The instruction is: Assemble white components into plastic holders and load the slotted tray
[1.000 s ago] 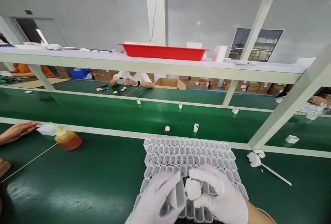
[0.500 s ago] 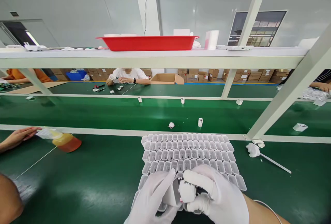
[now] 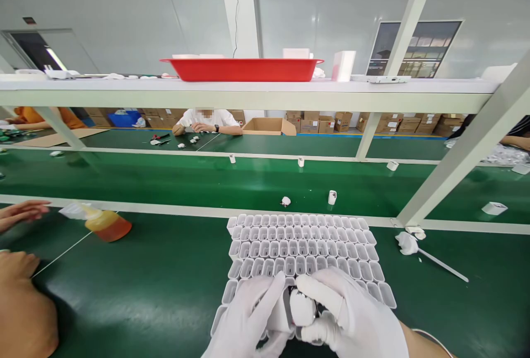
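Observation:
Both my hands wear white gloves. My left hand (image 3: 248,316) is closed around a white plastic housing (image 3: 280,316). Between the thumb and fingers of my right hand (image 3: 356,314) is a small rounded white part (image 3: 302,308), set against the open end of the housing. How far it sits inside is hidden from view. Below and beyond my hands, rows of open white plastic housings (image 3: 293,248) stand packed together on the green table.
An amber-filled squeeze bottle (image 3: 108,225) lies at left near a co-worker's hand (image 3: 22,213). A white stick with a wad (image 3: 443,265) lies at right. Parts such as a white housing (image 3: 332,197) sit on the green belt (image 3: 186,181). A shelf post (image 3: 455,154) slants at right; overhead is a red tray (image 3: 244,70).
My right hand has brought the rounded part closer against the housing. The co-worker's hand at left has drawn back from the bottle. Pieces on the belt have shifted right.

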The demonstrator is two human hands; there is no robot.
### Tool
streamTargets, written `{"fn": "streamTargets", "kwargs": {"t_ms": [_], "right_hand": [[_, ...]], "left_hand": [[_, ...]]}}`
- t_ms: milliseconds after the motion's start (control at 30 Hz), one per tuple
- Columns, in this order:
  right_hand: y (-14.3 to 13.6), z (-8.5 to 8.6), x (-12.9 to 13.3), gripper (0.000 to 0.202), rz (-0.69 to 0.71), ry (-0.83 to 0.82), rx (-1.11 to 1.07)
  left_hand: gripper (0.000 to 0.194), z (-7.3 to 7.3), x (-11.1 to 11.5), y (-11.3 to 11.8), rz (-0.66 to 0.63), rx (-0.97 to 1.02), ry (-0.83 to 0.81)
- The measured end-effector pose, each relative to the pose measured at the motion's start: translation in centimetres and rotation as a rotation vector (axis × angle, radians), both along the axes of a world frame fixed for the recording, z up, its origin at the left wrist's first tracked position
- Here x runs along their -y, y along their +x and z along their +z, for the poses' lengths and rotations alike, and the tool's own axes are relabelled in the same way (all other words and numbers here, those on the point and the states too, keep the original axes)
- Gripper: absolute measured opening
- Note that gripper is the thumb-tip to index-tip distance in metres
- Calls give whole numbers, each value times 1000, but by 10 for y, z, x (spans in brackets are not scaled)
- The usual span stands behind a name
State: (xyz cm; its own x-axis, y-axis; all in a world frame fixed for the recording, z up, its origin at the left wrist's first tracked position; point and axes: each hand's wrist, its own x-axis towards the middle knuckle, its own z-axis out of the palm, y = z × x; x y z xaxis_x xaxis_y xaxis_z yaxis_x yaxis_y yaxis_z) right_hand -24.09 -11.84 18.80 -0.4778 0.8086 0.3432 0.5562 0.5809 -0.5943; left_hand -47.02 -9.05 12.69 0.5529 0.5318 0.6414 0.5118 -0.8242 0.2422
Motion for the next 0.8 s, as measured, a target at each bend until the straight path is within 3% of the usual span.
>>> {"fn": "streamTargets", "kwargs": {"t_ms": [200, 467, 567, 700, 800], "right_hand": [[0, 5, 0, 27, -22, -98, 67], [-2, 5, -7, 29, 62, 7, 44], [-4, -5, -9, 39, 74, -16, 70], [-7, -28, -10, 81, 156, 82, -22], [-9, -39, -13, 91, 185, 95, -39]], "left_hand": [[79, 1, 1, 2, 13, -35, 11], [65, 7, 5, 5, 39, 17, -39], [55, 5, 8, 7, 88, 85, -29], [50, 0, 12, 10, 137, 168, -5], [45, -3, 15, 13, 178, 210, -18]]}}
